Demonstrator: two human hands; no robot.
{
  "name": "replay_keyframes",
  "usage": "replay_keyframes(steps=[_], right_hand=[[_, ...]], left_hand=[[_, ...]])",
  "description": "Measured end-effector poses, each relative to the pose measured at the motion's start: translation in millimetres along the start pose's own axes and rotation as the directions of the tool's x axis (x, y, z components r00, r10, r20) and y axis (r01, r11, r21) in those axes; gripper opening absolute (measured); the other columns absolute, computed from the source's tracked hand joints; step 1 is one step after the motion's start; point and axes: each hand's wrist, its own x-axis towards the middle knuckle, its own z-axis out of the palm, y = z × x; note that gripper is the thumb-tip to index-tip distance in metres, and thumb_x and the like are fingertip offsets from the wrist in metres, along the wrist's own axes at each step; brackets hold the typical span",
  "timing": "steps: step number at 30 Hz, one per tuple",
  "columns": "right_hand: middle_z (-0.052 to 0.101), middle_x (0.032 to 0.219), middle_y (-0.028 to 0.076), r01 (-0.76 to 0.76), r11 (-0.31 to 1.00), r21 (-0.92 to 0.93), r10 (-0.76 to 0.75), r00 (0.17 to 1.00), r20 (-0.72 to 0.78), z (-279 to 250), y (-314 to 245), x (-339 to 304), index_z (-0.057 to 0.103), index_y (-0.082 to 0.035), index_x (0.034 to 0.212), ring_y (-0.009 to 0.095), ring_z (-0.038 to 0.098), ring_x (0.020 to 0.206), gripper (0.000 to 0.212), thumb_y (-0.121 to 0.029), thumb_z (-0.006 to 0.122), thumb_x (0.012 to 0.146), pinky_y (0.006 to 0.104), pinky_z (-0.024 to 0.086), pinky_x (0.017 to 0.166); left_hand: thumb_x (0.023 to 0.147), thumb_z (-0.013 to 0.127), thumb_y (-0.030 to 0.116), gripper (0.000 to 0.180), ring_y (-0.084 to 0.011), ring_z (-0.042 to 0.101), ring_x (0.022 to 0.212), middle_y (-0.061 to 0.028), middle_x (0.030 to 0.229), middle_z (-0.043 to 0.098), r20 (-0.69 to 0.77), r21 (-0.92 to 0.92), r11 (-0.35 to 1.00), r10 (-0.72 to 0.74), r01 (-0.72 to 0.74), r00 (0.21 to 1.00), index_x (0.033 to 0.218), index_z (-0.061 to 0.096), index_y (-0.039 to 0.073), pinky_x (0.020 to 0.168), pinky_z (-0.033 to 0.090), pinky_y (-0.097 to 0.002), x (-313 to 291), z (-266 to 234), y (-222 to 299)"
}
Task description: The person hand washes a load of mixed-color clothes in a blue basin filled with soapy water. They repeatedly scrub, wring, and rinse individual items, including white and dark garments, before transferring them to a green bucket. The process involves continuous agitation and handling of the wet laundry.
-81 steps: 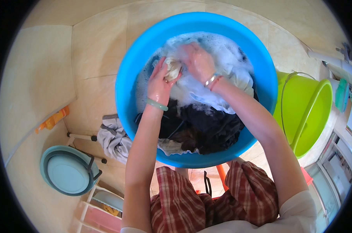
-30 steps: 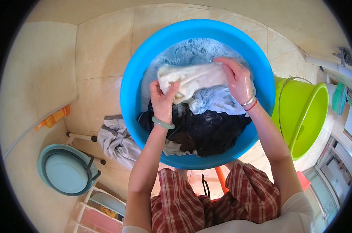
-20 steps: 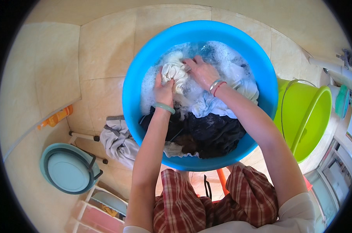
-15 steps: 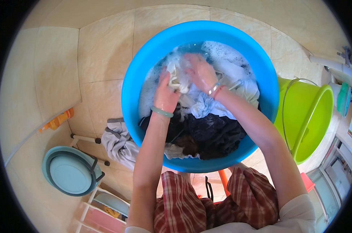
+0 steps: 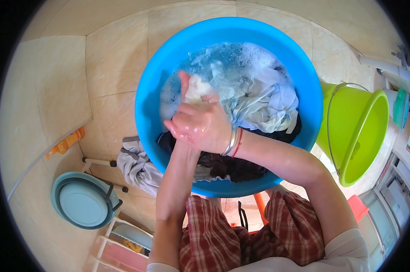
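Note:
A large blue basin [image 5: 147,149] holds soapy water with soaked laundry. In its left half my left hand [image 5: 184,82] is closed around a bunched white cloth [image 5: 197,89], lifted just above the suds, thumb up beside it. Across the base of that hand lies my right hand [image 5: 200,126], wet and with its fingers curled; what they grip is hidden. It covers most of the left hand and wrist. Pale, light-blue-tinged wet clothes [image 5: 268,102] are heaped to the right. Dark clothes [image 5: 227,167] lie at the near side, partly under my right forearm.
A lime-green bucket [image 5: 345,131] with a wire handle leans right of the basin. Grey clothing [image 5: 137,165] lies beside the basin on the left. Farther left are a grey-blue collapsible basin [image 5: 83,204], an orange bottle [image 5: 67,141] and a white rack [image 5: 100,245].
My right hand has left the suds and come left and nearer, over my left hand. The left hand still holds the white cloth. The pale clothes now lie exposed on the right.

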Motion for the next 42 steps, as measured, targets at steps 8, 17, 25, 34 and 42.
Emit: replay_keyframes(steps=[8,17,25,34,42], right_hand=[[0.061,0.078,0.011,-0.171,0.963,-0.210,0.232,0.922,0.311,-0.6,99.4,6.3,0.061,-0.008,0.084,0.030,0.064,0.068,0.011,-0.018,0.060,0.087,0.0446,0.052,0.058],[0.062,0.094,0.010,-0.244,0.858,-0.452,0.473,0.717,0.512,29.0,157.2,-44.1,0.064,-0.013,0.102,0.031,0.063,0.095,0.016,-0.018,0.059,0.088,0.0435,0.053,0.073],[0.056,0.093,0.005,-0.122,0.951,0.284,0.037,0.957,0.288,10.8,12.1,-22.4,0.059,-0.016,0.096,0.027,0.062,0.083,0.018,-0.009,0.063,0.079,0.0387,0.053,0.066],[0.047,0.069,0.001,0.020,0.999,-0.033,-0.016,0.995,0.103,-2.6,-15.3,-6.4,0.054,-0.015,0.064,0.017,0.059,0.065,0.026,-0.027,0.072,0.080,0.0335,0.044,0.059],[0.060,0.068,0.008,-0.146,0.975,-0.169,0.186,0.950,0.251,10.9,87.5,8.1,0.061,-0.009,0.073,0.032,0.062,0.063,0.019,-0.022,0.061,0.088,0.0425,0.052,0.058]], left_hand=[[0.101,0.042,0.035,0.043,-0.0242,0.054,0.121,-0.0104,0.131,0.057,-0.530,0.275,0.946,0.298,-0.172,0.794,0.132,0.051,0.007,0.103,0.043,-0.0404,-7.3,2.2,-18.6],[0.104,0.041,0.020,0.047,-0.0264,0.049,0.125,-0.0101,0.142,0.046,-0.496,0.365,0.924,0.298,-0.115,0.815,0.148,0.029,0.011,0.105,0.041,-0.0451,-10.2,-23.5,6.2],[0.098,0.053,0.044,0.052,-0.0212,0.061,0.097,-0.0097,0.123,0.057,-0.310,0.174,0.984,0.075,-0.021,0.948,0.142,0.036,0.023,0.071,0.053,-0.0361,-5.6,-42.6,35.2],[0.091,0.047,0.068,0.055,-0.0128,0.047,0.057,0.0005,0.067,0.049,-0.043,-0.184,0.967,-0.186,0.175,0.982,0.100,0.059,0.015,0.049,0.040,-0.0278,-4.6,-3.1,12.6],[0.100,0.045,0.042,0.042,-0.0181,0.063,0.097,-0.0078,0.110,0.063,-0.499,0.337,0.923,0.341,-0.184,0.797,0.117,0.058,0.006,0.084,0.051,-0.0307,-15.2,1.6,-22.0]])
